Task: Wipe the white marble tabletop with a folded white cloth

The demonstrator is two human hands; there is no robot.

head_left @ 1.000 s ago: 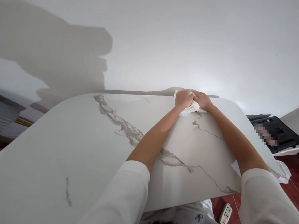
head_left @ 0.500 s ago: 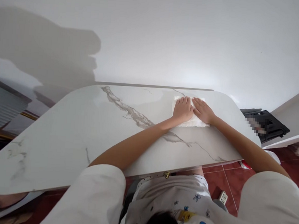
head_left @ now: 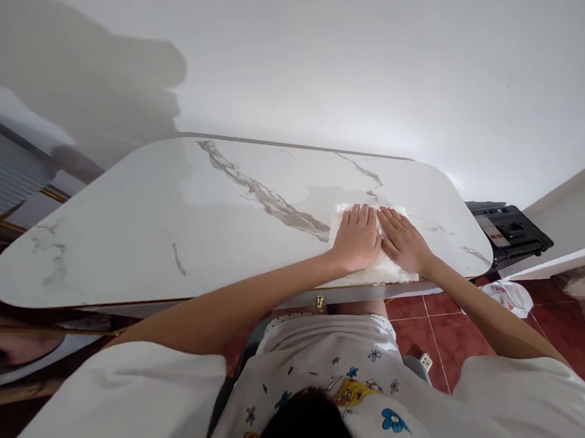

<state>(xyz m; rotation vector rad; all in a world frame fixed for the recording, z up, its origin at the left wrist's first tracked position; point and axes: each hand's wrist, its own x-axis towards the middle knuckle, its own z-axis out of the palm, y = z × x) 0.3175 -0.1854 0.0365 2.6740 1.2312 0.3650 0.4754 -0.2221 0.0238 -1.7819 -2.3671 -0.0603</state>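
Observation:
A white cloth (head_left: 392, 271) lies spread on the white marbled tabletop (head_left: 211, 233), at the front edge right of the middle. My left hand (head_left: 357, 240) rests flat on the cloth's left part, fingers pointing toward the wall. Beside it, my right hand (head_left: 405, 240) presses flat on the cloth with its fingers stretched out and angled to the left. The two hands nearly meet at the thumbs. Both are open, palms down, and they hide the middle of the cloth.
A pale wall (head_left: 303, 59) runs behind the table. A black case (head_left: 515, 231) stands past the right end, with a white plastic bag (head_left: 510, 297) on the red tiled floor (head_left: 445, 330). A white power strip (head_left: 425, 362) lies below. At the lower left a person's foot (head_left: 33, 348) shows.
Both hands and the cloth have slid toward me, from the back half of the tabletop to its front edge. The view has shifted slightly, showing more of the floor on the right.

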